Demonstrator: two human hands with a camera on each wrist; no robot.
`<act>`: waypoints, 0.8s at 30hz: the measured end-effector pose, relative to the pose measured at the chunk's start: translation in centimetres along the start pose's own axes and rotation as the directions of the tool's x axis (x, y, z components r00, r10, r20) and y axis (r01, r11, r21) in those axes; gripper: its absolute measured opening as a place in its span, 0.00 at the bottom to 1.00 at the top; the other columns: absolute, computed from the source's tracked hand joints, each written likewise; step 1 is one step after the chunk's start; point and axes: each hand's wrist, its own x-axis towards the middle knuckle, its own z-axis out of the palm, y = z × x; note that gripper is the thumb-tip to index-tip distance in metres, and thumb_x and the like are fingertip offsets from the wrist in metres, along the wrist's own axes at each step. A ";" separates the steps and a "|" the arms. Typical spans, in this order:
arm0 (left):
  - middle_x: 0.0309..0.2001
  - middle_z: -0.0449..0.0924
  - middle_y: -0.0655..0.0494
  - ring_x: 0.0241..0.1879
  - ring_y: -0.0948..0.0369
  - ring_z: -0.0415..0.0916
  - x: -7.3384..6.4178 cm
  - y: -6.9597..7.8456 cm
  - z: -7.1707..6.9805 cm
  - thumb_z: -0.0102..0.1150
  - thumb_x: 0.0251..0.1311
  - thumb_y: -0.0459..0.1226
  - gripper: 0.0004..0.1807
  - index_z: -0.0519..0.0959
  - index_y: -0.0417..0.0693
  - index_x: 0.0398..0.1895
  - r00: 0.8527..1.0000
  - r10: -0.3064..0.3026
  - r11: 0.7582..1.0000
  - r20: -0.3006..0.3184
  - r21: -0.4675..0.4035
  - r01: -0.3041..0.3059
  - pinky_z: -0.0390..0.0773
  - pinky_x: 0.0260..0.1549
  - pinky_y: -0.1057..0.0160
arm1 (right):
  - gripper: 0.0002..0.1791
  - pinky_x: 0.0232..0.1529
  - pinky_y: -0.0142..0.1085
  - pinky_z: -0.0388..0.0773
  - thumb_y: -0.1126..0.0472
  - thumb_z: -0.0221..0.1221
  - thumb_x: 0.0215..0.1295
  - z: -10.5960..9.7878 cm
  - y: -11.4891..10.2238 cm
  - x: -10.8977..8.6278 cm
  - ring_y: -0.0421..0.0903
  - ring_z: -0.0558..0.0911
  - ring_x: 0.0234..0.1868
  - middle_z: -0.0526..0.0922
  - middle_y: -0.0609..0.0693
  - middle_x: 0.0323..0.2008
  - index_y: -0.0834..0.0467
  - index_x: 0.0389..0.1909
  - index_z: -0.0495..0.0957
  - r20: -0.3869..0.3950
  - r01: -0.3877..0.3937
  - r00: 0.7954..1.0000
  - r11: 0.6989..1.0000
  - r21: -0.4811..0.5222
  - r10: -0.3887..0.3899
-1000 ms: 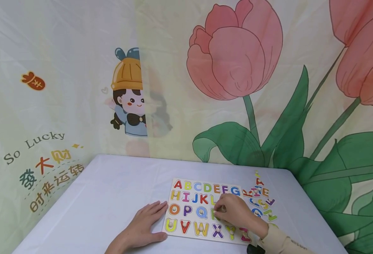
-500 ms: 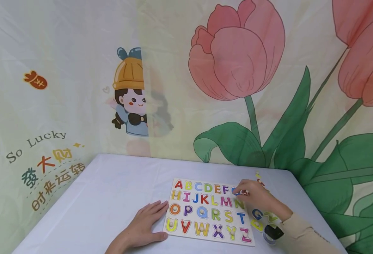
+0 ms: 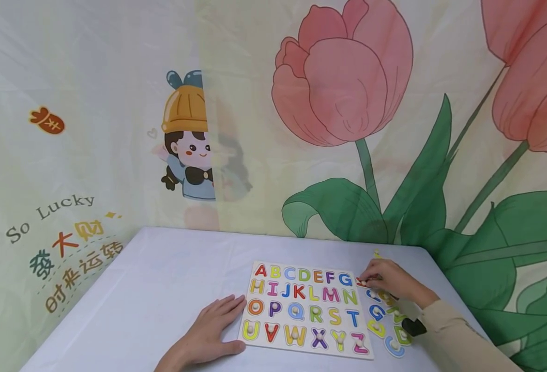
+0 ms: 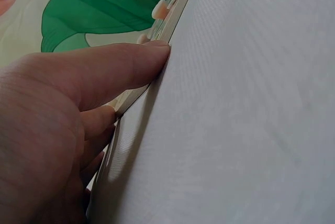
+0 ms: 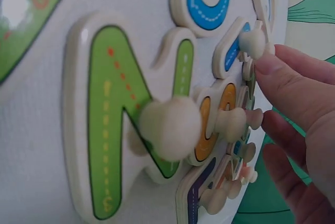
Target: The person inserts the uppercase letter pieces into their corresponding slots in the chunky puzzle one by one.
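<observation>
A white wooden alphabet puzzle board [image 3: 284,319] lies on the table, with knobbed pieces in several slots. My left hand [image 3: 214,330] rests palm down, its fingertips at the board's left edge; in the left wrist view the thumb [image 4: 125,64] touches the near edge. Right of the board, my right hand [image 3: 390,279] pinches the knob of a red K piece [image 3: 361,282] between thumb and forefinger. In the right wrist view the thumb [image 5: 277,75] is at a small knob, the piece under it mostly hidden.
Several loose letter pieces lie right of the board, among them a blue G [image 3: 377,312], a light blue C [image 3: 393,347] and a green N [image 5: 104,130]. A printed curtain [image 3: 236,103] hangs behind the white table [image 3: 176,268].
My right hand has moved from over the board's R slot, up and right across the board, to the loose pieces. A knobbed R now shows in its slot. The left hand stays put.
</observation>
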 end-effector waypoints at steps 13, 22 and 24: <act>0.83 0.62 0.59 0.83 0.47 0.54 -0.1 -0.1 0.0 0.66 0.58 0.68 0.54 0.65 0.52 0.83 0.999 0.028 1.000 -0.020 0.009 -0.028 0.51 0.78 0.33 | 0.07 0.41 0.30 0.83 0.63 0.72 0.66 0.3 0.2 0.2 0.34 0.78 0.39 0.82 0.38 0.36 0.51 0.42 0.94 -0.011 0.008 1.000 0.999 -0.047 -0.009; 0.83 0.61 0.60 0.83 0.48 0.53 0.0 0.0 0.0 0.66 0.58 0.69 0.54 0.64 0.53 0.83 1.000 0.003 1.000 -0.003 0.009 -0.003 0.50 0.79 0.34 | 0.08 0.37 0.29 0.81 0.61 0.74 0.64 0.1 -1.4 0.5 0.33 0.76 0.36 0.79 0.33 0.33 0.50 0.42 0.94 -0.078 -0.059 0.996 0.989 -0.135 0.048; 0.83 0.61 0.60 0.83 0.48 0.52 0.0 -0.1 -0.1 0.66 0.58 0.69 0.54 0.64 0.53 0.83 1.000 -0.008 1.000 0.003 0.011 0.008 0.49 0.79 0.34 | 0.07 0.36 0.29 0.80 0.61 0.75 0.63 0.5 -2.6 0.6 0.34 0.76 0.35 0.79 0.34 0.32 0.50 0.42 0.94 -0.108 -0.084 0.992 0.988 -0.129 0.070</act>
